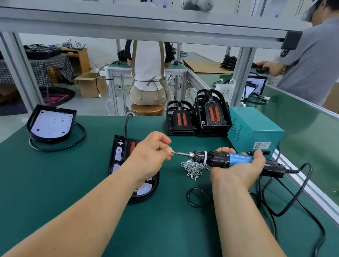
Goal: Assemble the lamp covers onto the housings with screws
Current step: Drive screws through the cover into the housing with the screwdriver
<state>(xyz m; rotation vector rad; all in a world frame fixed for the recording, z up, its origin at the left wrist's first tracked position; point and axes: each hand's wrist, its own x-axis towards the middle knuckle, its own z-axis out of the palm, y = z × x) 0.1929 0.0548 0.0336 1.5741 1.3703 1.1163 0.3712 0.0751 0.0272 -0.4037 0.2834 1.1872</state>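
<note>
Head view: the left grip [152,151] pinches a small screw [172,152] at the bit tip of the electric screwdriver [230,158]; the right grip [241,171], palm up, is curled round its blue body; a screw pile [193,169] lies just below on the green bench [56,179]; the lamp housing [120,154] lies under the left wrist; stacked covers [198,118] stand behind.

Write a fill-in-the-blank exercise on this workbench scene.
The right hand grips the blue-and-black electric screwdriver, and the left hand pinches a small silver ____ at its tip.
The black plastic lamp housing on the green bench mat lies partly under the ____ hand.
Black plastic lamp covers with orange strips stand in ____ stacks beside the teal metal box.
Missing words: screw; left; two.
</note>
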